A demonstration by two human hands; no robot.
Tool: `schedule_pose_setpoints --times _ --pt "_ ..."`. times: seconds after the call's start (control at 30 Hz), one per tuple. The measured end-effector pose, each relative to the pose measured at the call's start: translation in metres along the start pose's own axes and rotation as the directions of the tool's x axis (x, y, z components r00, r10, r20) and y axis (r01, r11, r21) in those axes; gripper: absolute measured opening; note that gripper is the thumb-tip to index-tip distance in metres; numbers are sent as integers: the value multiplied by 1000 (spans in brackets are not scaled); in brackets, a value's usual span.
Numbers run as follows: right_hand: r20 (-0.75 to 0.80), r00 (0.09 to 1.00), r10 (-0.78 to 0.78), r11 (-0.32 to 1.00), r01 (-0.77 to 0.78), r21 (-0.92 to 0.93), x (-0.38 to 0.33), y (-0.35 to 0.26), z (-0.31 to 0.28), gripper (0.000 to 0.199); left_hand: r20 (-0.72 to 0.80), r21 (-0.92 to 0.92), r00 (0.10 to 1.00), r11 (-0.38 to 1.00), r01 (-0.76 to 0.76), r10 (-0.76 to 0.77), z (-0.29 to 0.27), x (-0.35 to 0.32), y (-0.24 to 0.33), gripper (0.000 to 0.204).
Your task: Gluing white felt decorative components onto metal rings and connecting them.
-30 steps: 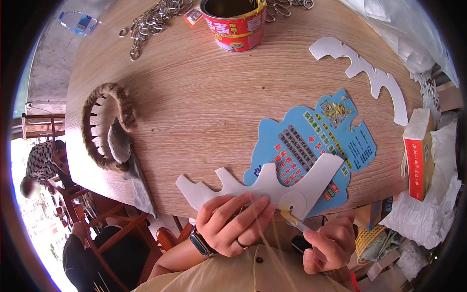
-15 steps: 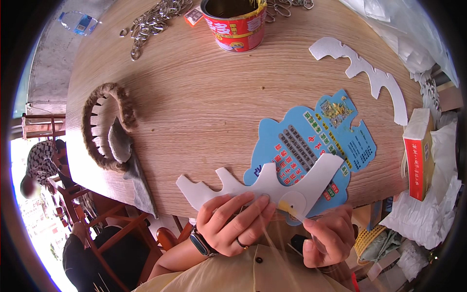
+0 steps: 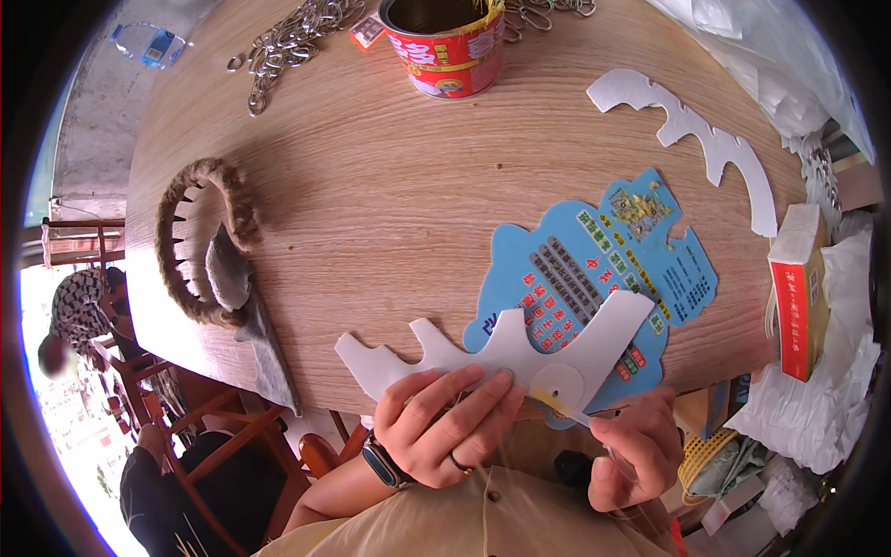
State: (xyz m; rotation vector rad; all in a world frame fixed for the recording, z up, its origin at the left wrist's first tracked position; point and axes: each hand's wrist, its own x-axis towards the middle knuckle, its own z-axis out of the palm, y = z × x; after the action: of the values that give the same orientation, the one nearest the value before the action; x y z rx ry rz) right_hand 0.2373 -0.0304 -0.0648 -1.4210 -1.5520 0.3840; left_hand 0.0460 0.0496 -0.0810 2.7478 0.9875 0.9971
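Note:
My left hand point(image 3: 452, 422) grips the lower edge of a white, flat cutout point(image 3: 506, 345) with several prongs, holding it over the table's near edge. Near the cutout's right end lies a pale round disc point(image 3: 561, 382) with a small dark spot and a yellowish patch at its lower edge. My right hand point(image 3: 640, 455), fingers curled in a pinch, holds a thin translucent strip point(image 3: 583, 417) whose tip reaches the disc's lower edge. Partly covered by the cutout is a blue cloud-shaped printed card point(image 3: 548, 246), smeared with yellow residue at its far corner.
A similar white cutout point(image 3: 691, 125) lies at the far right. A red can point(image 3: 455, 60) and metal clips point(image 3: 292, 42) stand at the back. On the left rests a brown furry headband point(image 3: 172, 251) with a grey fabric piece point(image 3: 269, 357). A red-white box point(image 3: 796, 292) sits right.
My right hand has shifted slightly to the right, away from the disc, with the strip. My left hand and the cutout have hardly moved.

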Motion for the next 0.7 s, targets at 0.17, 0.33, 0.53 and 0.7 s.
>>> schedule_pose_setpoints --times 0.17,0.33,0.53,0.7 --pt "27 993 111 955 -114 273 -3 -5 -6 22 15 8 1000 1000 -14 14 -1 0 0 20" --pt "15 946 325 562 -206 801 -12 6 -21 33 0 -3 1000 1000 -20 20 2 -1 0 19" --pt "-49 864 501 213 -67 975 -13 7 -41 33 14 -8 1000 1000 -19 19 -1 0 -1 21" --pt "-115 834 540 209 0 978 -11 4 -46 33 10 0 1000 1000 -27 27 0 0 -1 23"
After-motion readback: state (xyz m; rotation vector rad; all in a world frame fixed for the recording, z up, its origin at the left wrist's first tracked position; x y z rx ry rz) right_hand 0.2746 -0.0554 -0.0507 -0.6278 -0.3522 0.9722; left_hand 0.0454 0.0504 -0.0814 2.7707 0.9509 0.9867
